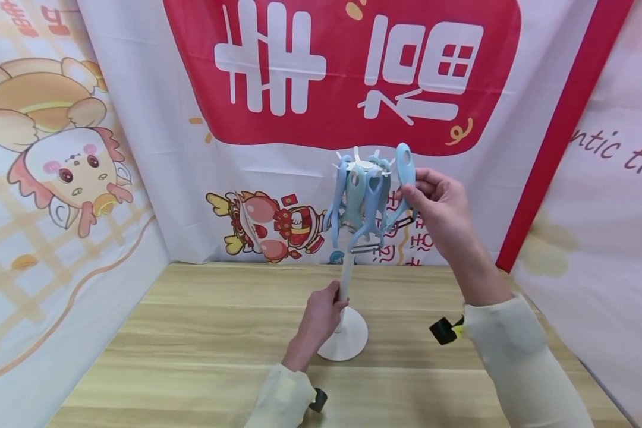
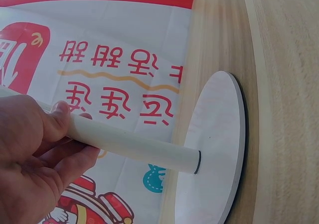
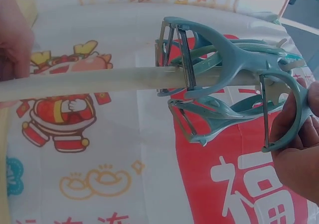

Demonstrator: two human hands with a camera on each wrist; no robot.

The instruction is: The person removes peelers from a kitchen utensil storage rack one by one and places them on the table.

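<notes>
A white stand with a round base (image 1: 348, 342) is upright on the wooden table. My left hand (image 1: 321, 309) grips its pole (image 2: 129, 144) low down, thumb and fingers around it. Several blue and pale green peelers (image 1: 355, 196) hang from the prongs (image 1: 359, 163) at the top, blades downward. My right hand (image 1: 441, 202) pinches a light blue peeler (image 1: 405, 166) by its handle, just right of the hanging ones. In the right wrist view, the held peeler's blade (image 3: 265, 112) shows beside the hanging peelers (image 3: 224, 59).
The wooden table (image 1: 192, 345) extends around the base. Behind it hangs a printed cloth (image 1: 278, 160) with a red panel, close to the peelers. More printed cloth (image 1: 59, 178) lines the left side, and another (image 1: 594, 208) the right.
</notes>
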